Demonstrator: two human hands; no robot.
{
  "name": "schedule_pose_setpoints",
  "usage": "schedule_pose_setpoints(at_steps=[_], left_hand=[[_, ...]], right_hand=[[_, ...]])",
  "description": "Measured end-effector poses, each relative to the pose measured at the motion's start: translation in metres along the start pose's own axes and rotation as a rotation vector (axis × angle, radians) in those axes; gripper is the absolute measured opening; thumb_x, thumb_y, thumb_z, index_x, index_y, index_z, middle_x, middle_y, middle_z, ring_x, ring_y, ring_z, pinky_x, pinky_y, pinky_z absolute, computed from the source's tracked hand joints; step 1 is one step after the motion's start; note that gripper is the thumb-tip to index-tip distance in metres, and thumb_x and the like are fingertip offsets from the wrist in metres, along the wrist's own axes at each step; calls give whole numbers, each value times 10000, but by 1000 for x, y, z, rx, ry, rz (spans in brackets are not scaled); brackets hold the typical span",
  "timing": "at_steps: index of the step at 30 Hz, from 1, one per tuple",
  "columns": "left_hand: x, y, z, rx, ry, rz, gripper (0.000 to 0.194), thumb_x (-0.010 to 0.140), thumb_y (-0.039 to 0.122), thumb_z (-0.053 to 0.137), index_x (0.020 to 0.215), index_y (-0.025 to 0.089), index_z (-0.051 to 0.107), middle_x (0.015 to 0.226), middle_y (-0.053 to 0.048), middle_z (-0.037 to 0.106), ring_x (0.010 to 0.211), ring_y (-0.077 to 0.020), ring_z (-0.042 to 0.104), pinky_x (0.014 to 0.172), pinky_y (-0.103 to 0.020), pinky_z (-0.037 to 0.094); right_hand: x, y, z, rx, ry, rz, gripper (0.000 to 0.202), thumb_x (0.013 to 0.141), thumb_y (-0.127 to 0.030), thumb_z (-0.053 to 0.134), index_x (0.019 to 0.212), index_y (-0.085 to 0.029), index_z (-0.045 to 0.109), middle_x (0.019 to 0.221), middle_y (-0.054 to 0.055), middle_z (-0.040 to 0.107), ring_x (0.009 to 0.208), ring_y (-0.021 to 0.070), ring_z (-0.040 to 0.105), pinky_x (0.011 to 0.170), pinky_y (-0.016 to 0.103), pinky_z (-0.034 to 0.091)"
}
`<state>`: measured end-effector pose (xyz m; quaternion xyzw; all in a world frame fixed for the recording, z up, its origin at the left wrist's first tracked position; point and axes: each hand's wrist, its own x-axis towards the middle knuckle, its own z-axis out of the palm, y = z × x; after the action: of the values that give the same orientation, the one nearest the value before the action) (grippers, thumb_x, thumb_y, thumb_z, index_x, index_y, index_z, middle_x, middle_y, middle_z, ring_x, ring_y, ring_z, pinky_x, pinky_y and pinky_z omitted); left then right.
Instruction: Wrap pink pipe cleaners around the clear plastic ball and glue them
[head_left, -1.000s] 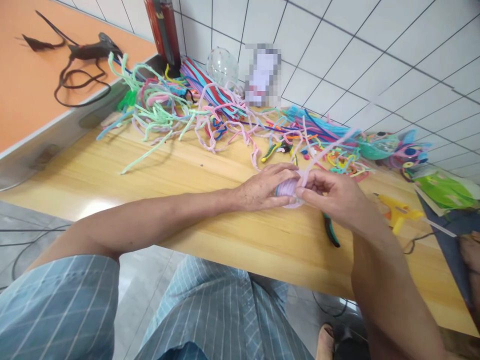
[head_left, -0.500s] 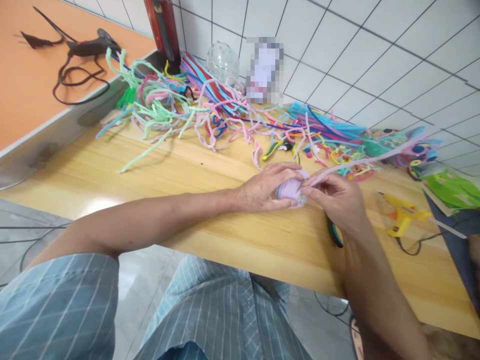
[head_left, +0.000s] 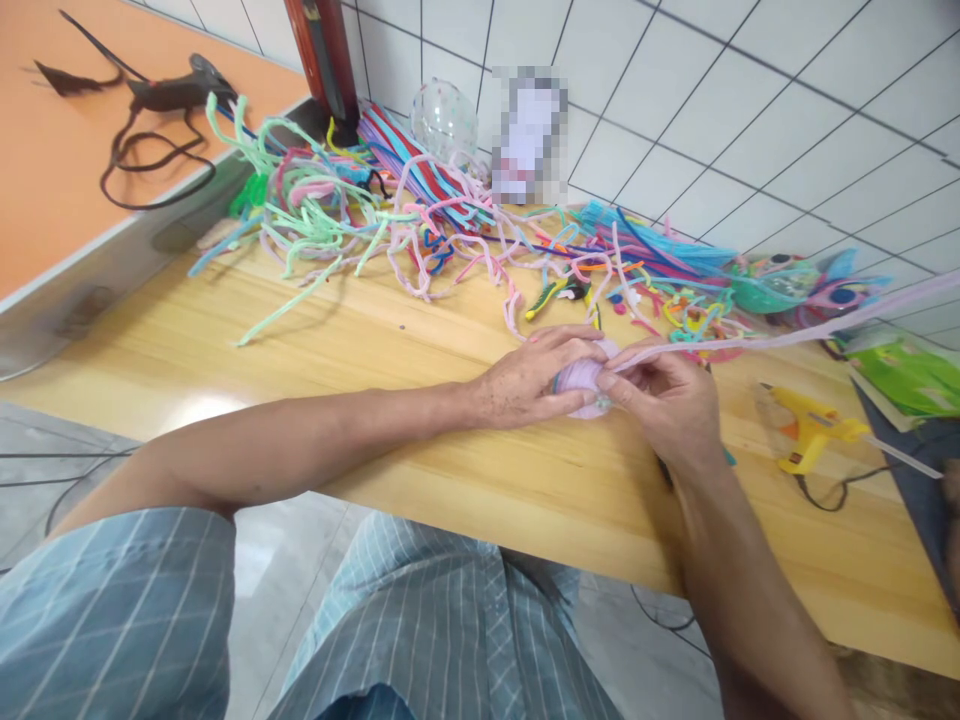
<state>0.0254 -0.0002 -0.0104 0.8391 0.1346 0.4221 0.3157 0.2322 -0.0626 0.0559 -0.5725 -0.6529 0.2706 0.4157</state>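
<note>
Low over the wooden table, my left hand (head_left: 529, 380) is wrapped round a small ball (head_left: 579, 378) wound with pale lilac pipe cleaner. A clear, shiny patch shows at the ball's lower right side. My right hand (head_left: 670, 400) pinches a long lilac pipe cleaner (head_left: 780, 340) against the ball's right side; its free length runs out to the right edge of the view. Both hands touch the ball, and the fingers hide much of it. Partly behind my right wrist lies a dark tool, mostly covered.
Loose pipe cleaners (head_left: 322, 225) spread along the table's back. Yellow-handled pliers (head_left: 551, 298) lie beyond my hands. A yellow glue gun (head_left: 810, 430) with a cord sits at right, near a green packet (head_left: 904, 375). A clear dotted ball (head_left: 444, 120) stands by the tiled wall.
The free length of the lilac pipe cleaner has swung lower and further right, out to the view's edge. My right hand has turned slightly at the ball; the left stays around it.
</note>
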Motion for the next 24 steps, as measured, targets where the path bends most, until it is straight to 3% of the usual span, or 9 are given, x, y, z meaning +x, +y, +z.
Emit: schedule_pose_setpoints(at_steps=[8,17,24], left_hand=[[-2,2,2,19,14,10,461,1012,430,630,1419,226,563,1536,-193,589,1518,-328,531,1291,-586,414],[-2,4,1,15,-4,-2,455,1023,452,611,1411,217,569,1550,-197,583,1537,-328,511,1292,-594,411],[-4,4,1,6,-12,9,435,1032,427,607,1403,204,573,1575,-214,558,1544,-329,506,1288,-583,422]], right_hand=[[0,12,-4,74,28,37,139,845,-409,801,875,-312,705,812,2,644,763,222,607,706,378,511],[0,-3,0,23,65,78,123,822,-374,828,809,-303,727,775,3,680,705,200,593,670,364,514],[-1,-1,1,8,68,47,141,841,-390,837,826,-296,734,737,-9,666,671,185,587,627,340,486]])
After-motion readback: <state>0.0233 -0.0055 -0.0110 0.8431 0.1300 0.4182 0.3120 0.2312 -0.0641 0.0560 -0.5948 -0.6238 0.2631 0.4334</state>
